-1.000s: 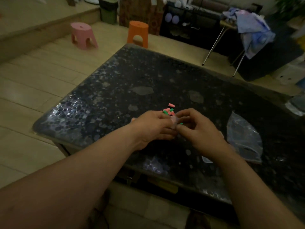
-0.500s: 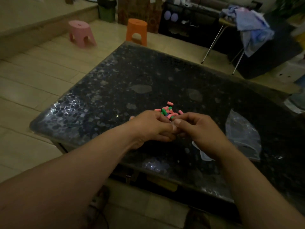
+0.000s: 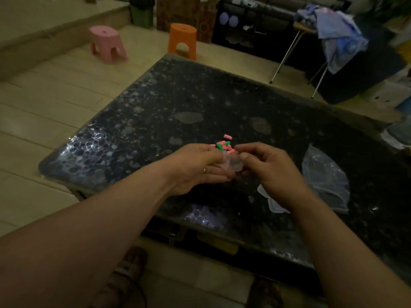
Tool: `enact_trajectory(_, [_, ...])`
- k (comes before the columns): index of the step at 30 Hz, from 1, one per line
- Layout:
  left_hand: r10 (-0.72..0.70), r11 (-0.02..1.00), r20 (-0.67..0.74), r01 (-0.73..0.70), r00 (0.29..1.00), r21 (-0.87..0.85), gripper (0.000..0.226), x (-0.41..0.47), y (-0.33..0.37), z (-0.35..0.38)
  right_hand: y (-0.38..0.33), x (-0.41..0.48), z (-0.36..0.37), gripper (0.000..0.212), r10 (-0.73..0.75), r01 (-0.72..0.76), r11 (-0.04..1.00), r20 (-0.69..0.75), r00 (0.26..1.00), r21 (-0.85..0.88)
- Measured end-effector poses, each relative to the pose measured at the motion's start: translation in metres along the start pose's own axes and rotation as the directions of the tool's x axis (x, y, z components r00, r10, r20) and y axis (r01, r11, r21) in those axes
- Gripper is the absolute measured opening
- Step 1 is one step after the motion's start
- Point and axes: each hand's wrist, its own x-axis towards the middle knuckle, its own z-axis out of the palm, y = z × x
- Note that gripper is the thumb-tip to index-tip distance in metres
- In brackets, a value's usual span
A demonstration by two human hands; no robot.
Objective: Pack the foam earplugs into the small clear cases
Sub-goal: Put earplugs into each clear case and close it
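A small clear case (image 3: pixel 233 163) sits between both hands above the dark table (image 3: pixel 155 121). My left hand (image 3: pixel 198 167) grips its left side and my right hand (image 3: pixel 269 167) pinches its right side with thumb and fingers. Just beyond the hands lies a little heap of pink and green foam earplugs (image 3: pixel 224 146), partly hidden by my fingers. Whether the case holds any earplugs cannot be told. More clear plastic cases (image 3: pixel 272 202) lie on the table under my right wrist.
A crumpled clear plastic bag (image 3: pixel 324 181) lies to the right of my right hand. Beyond the table stand a pink stool (image 3: pixel 107 44) and an orange stool (image 3: pixel 182 41). A rack draped with clothes (image 3: pixel 338 34) is at the back right.
My hands have drawn slightly apart, and the clear case now shows between them. The right hand has shifted a little to the right.
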Motion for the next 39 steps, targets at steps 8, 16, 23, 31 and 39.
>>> enact_trajectory(8, [-0.068,0.997,0.148,0.073,0.987,-0.03,0.037,-0.008,-0.004,0.0,-0.009,0.004,0.003,0.02,-0.036,0.025,0.994,-0.104,0.994,-0.103])
enact_trajectory(16, [-0.124,0.99,0.215,0.135,0.969,-0.039,0.018,-0.009,-0.011,0.002,-0.022,0.004,0.015,0.014,-0.108,0.113,0.991,0.056,0.992,-0.078])
enact_trajectory(23, [-0.057,0.984,-0.14,0.032,0.988,-0.177,0.042,-0.008,0.001,-0.006,-0.014,0.025,0.003,0.017,-0.027,0.004,0.996,-0.258,0.966,-0.088])
enact_trajectory(31, [-0.08,0.949,-0.241,0.0,0.967,-0.315,0.039,-0.002,0.002,-0.018,0.019,0.038,0.021,0.014,0.037,-0.177,0.754,-0.228,0.973,-0.632])
enact_trajectory(39, [-0.08,0.94,-0.183,0.014,0.98,-0.34,0.041,0.001,-0.005,-0.018,0.026,0.045,0.03,0.012,0.044,-0.236,0.639,-0.272,0.961,-0.732])
